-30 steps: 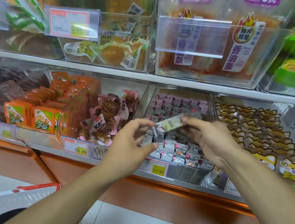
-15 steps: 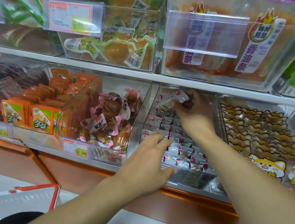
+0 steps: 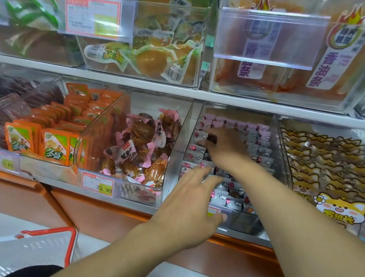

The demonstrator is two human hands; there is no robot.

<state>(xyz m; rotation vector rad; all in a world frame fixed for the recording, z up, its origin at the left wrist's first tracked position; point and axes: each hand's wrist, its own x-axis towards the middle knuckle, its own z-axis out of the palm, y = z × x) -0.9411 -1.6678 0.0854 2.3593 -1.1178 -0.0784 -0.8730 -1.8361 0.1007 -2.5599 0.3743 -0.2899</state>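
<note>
Shop shelving [image 3: 184, 91] fills the scene, two tiers of clear plastic bins stocked with wrapped snacks. On the upper tier, a large bin of orange strip packs [image 3: 280, 82] stands right of centre. At the near left, on the pale floor, lies a white shopping basket [image 3: 37, 251] with a red rim.

Along the lower tier, from left to right, come orange sachets [image 3: 54, 146], brown sweets in pink wrappers [image 3: 142, 141], the snack bin [image 3: 280, 159] that both arms reach into, and cat-faced packs [image 3: 334, 207]. That snack bin holds rows of white and pink packets [image 3: 236, 203].

Reaching in from the right, the right hand [image 3: 225, 148] sits far back in the bin, close to its left wall. Its fingers are curled down and pinch a small packet [image 3: 201, 135] lying on the rows there, though blur softens the grip.

Nearer, the left hand [image 3: 189, 205] is spread flat with straight fingers over the front rows, holding nothing. Its thumb lies along the bin's front edge.

Left of it, a price tag [image 3: 97, 184] reads 29.90.
</note>
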